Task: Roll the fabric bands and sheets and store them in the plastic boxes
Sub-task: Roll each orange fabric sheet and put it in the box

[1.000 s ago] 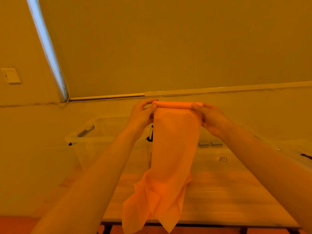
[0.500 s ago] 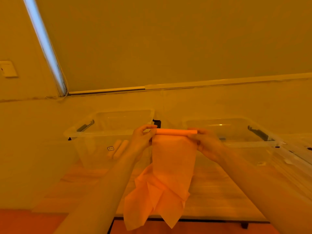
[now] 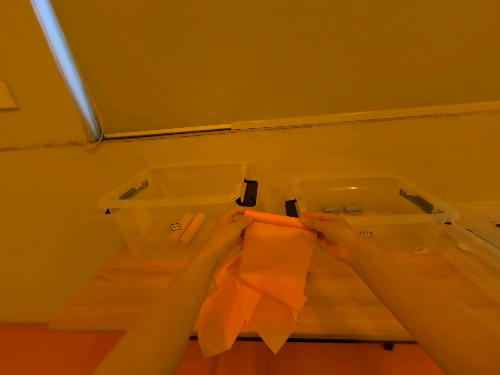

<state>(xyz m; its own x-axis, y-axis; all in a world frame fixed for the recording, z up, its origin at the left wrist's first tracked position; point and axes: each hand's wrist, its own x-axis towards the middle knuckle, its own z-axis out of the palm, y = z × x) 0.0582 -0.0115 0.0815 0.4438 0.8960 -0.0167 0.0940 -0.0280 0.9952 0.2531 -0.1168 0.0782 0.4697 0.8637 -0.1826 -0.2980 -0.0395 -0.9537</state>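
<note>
The thin orange fabric sheet (image 3: 273,269) is held in the air above the pale wooden table (image 3: 349,301), in front of two boxes. Its top part is already wound into a tight narrow roll, which lies horizontal between the two hands. Below the roll the sheet hangs flat and smooth, then becomes creased, and it ends in several pointed corners that reach past the near edge of the table.

The left hand (image 3: 230,228) pinches the left end of the roll with curled fingers and thumb. The right hand (image 3: 330,236) grips the right end in the same way, with its fingers wrapped around the roll.

Behind the left hand stands the left transparent plastic box (image 3: 173,196) with a dark handle clip. Inside it, two small orange fabric rolls (image 3: 188,228) lie side by side and touch each other. Behind the right hand stands the right transparent plastic box (image 3: 378,196), which has two small grey flat pieces (image 3: 342,209) inside, near its front wall. Both boxes rest on the table, close to the wall.
</note>
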